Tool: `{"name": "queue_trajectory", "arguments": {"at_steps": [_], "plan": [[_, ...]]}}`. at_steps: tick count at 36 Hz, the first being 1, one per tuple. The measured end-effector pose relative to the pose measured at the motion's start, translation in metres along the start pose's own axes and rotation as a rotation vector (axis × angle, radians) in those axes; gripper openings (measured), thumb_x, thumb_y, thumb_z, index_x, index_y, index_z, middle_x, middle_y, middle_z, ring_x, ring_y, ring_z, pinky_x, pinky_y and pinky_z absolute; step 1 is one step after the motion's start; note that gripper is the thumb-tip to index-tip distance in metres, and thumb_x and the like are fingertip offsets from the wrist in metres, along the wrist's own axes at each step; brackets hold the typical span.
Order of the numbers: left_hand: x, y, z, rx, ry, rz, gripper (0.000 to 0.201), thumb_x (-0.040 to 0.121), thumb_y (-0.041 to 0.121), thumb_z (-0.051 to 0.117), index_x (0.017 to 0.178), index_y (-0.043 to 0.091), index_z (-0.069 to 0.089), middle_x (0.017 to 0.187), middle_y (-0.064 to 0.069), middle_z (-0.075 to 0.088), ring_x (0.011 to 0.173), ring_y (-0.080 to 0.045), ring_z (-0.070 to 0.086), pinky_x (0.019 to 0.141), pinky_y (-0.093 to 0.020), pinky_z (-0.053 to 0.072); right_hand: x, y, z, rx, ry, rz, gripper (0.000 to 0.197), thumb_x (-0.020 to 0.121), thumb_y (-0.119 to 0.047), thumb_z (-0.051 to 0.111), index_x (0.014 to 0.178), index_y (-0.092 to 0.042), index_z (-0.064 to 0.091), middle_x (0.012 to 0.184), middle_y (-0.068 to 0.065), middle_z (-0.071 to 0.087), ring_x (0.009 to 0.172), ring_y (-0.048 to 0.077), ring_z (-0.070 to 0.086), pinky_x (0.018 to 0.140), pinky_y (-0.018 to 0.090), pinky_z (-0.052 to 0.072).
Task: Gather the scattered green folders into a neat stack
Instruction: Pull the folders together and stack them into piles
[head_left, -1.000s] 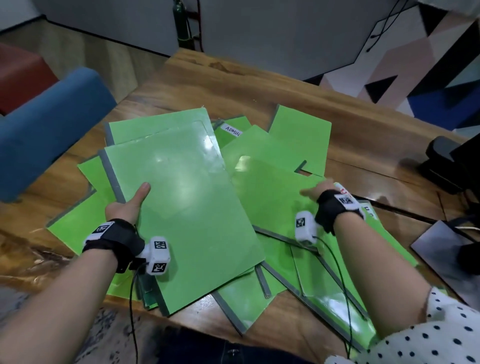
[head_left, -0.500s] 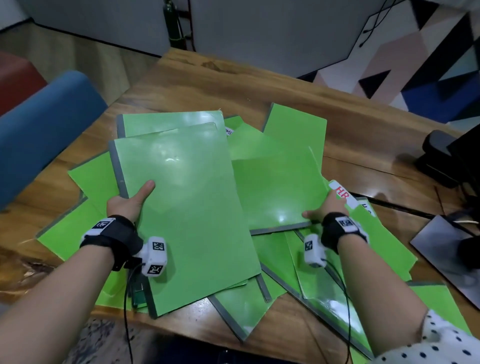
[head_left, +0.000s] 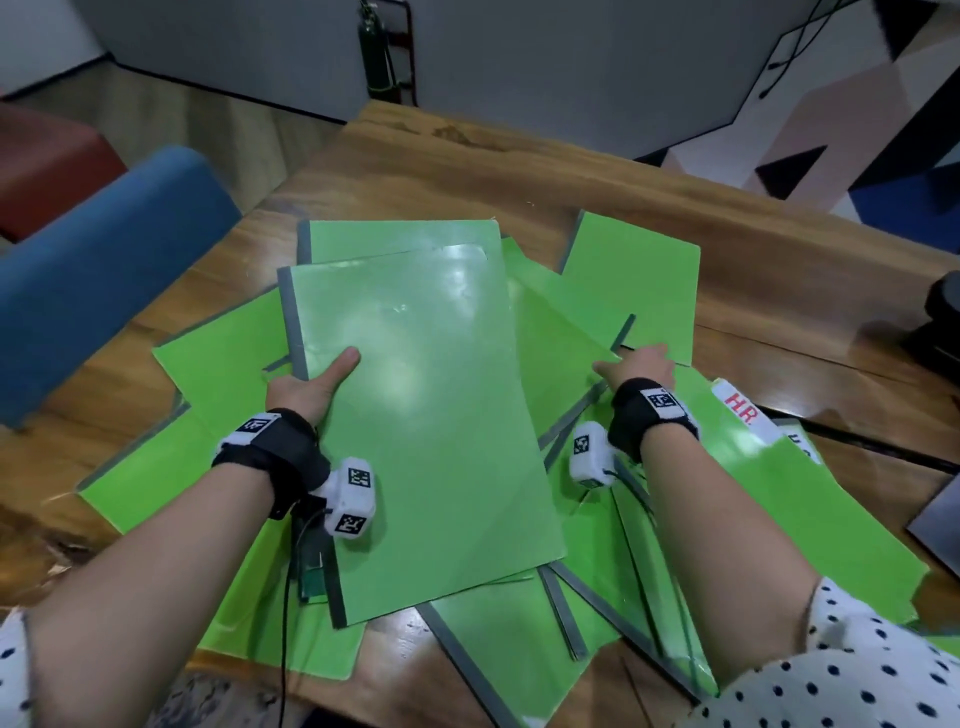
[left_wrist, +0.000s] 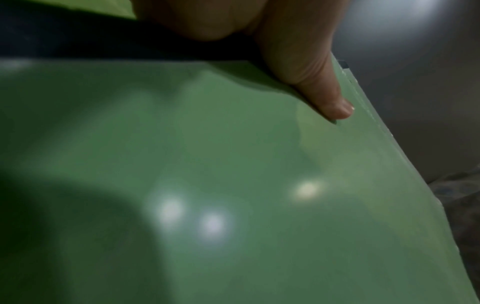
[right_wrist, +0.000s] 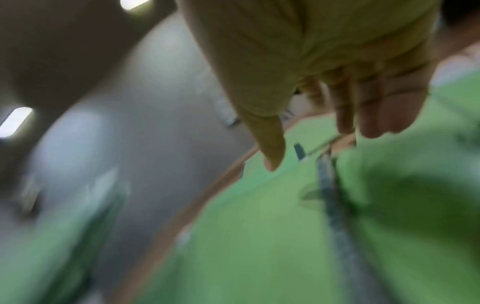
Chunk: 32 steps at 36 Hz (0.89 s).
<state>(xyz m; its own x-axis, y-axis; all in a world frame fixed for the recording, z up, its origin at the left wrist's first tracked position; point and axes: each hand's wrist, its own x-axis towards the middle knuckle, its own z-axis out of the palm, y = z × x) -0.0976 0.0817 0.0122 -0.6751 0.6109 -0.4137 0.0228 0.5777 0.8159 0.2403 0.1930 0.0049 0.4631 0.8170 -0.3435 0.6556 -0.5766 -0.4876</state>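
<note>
Several green folders with grey spines lie scattered and overlapping on the wooden table (head_left: 467, 166). My left hand (head_left: 311, 384) grips the topmost folder (head_left: 431, 415) at its left spine edge, with the thumb (left_wrist: 311, 72) pressed on its cover (left_wrist: 233, 185) and the fingers hidden beneath. My right hand (head_left: 641, 366) reaches over the far corner of a folder (head_left: 561, 353) tucked partly under the top one. Its fingers (right_wrist: 345, 115) hang fairly straight and touch that folder's edge (right_wrist: 259, 226). A folder labelled HR (head_left: 743, 415) lies just right of that wrist.
A blue padded seat (head_left: 93, 275) stands beside the table's left edge. A black device (head_left: 940, 322) sits at the far right, with a dark grey sheet (head_left: 940, 519) nearer me. Another green folder (head_left: 634, 291) lies farthest back on the right. Bare wood shows behind the pile.
The folder under my right hand has turned and slid partly beneath the top folder. My right hand has moved farther away along it. My left hand keeps its grip.
</note>
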Motion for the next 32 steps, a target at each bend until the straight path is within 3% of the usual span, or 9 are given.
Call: {"name": "queue_trajectory", "arguments": {"at_steps": [4,8,13,17,20,23,24,27,32], "plan": [[0.006,0.000,-0.003,0.019,-0.007,-0.034,0.098,0.062,0.062,0.076,0.124,-0.009,0.050,0.119,-0.021,0.060,0.106,-0.033,0.059,0.084,-0.039,0.047,-0.012,-0.006,0.015,0.102,-0.239,0.129,0.081,0.078,-0.051,0.071,0.135,0.001,0.046,0.128,0.016,0.060,0.111,0.031,0.061,0.092,0.035,0.050],[0.013,0.000,-0.004,0.020,-0.007,-0.007,0.090,0.071,0.052,0.076,0.131,-0.007,0.044,0.107,-0.010,0.051,0.093,-0.024,0.048,0.079,-0.031,0.038,-0.026,-0.011,0.034,0.016,-0.298,0.144,0.069,0.070,-0.055,0.076,0.102,0.002,0.054,0.099,0.012,0.067,0.090,0.029,0.068,0.087,0.042,0.055],[0.020,-0.006,-0.009,0.035,0.012,0.004,0.082,0.069,0.053,0.076,0.122,-0.004,0.050,0.105,-0.014,0.056,0.089,-0.026,0.049,0.078,-0.033,0.040,-0.021,-0.009,0.058,-0.043,-0.199,0.208,0.103,0.058,-0.050,0.086,0.133,-0.003,0.033,0.118,0.015,0.057,0.111,0.035,0.056,0.093,0.045,0.048],[0.020,-0.007,-0.012,0.023,0.003,-0.009,0.089,0.068,0.055,0.076,0.125,-0.007,0.048,0.103,-0.014,0.056,0.089,-0.027,0.050,0.078,-0.034,0.041,-0.017,-0.011,0.058,0.110,-0.333,0.186,0.068,0.079,-0.016,0.075,0.139,-0.008,0.044,0.138,0.012,0.049,0.115,0.029,0.056,0.100,0.036,0.045],[0.019,-0.006,-0.017,0.027,0.003,-0.029,0.092,0.065,0.059,0.077,0.123,-0.007,0.051,0.106,-0.018,0.060,0.092,-0.032,0.056,0.079,-0.037,0.044,-0.025,-0.010,0.047,-0.027,-0.376,0.060,0.036,0.089,-0.019,0.067,0.124,-0.014,0.063,0.131,0.005,0.060,0.108,0.020,0.063,0.098,0.022,0.045],[0.010,0.001,-0.020,0.037,-0.006,-0.030,0.099,0.062,0.061,0.077,0.128,-0.006,0.048,0.121,-0.019,0.059,0.110,-0.034,0.057,0.093,-0.040,0.045,-0.030,-0.014,0.035,0.139,-0.397,0.040,0.039,0.098,-0.016,0.050,0.135,-0.003,0.050,0.140,0.010,0.052,0.117,0.022,0.057,0.073,0.009,0.050],[0.007,0.005,-0.020,0.037,-0.015,-0.023,0.097,0.063,0.060,0.077,0.127,-0.007,0.048,0.117,-0.018,0.059,0.105,-0.032,0.057,0.090,-0.038,0.045,-0.030,-0.017,0.029,0.165,-0.350,0.034,0.040,0.099,-0.014,0.047,0.137,-0.001,0.047,0.141,0.013,0.050,0.122,0.024,0.054,0.071,0.010,0.050],[-0.002,0.014,-0.021,0.052,-0.045,-0.014,0.086,0.068,0.057,0.076,0.121,-0.007,0.051,0.112,-0.018,0.058,0.092,-0.029,0.053,0.079,-0.035,0.042,-0.035,-0.021,0.007,0.164,-0.284,-0.014,0.041,0.099,-0.016,0.045,0.136,0.002,0.048,0.140,0.018,0.050,0.129,0.028,0.047,0.098,0.025,0.041],[-0.027,0.031,-0.024,0.059,-0.085,-0.035,0.099,0.064,0.065,0.073,0.128,-0.006,0.047,0.124,-0.021,0.058,0.114,-0.036,0.057,0.095,-0.045,0.046,-0.038,-0.026,-0.048,0.312,-0.116,-0.001,0.038,0.096,-0.007,0.051,0.127,0.015,0.046,0.129,0.022,0.055,0.118,0.035,0.056,0.096,0.038,0.047]]}}
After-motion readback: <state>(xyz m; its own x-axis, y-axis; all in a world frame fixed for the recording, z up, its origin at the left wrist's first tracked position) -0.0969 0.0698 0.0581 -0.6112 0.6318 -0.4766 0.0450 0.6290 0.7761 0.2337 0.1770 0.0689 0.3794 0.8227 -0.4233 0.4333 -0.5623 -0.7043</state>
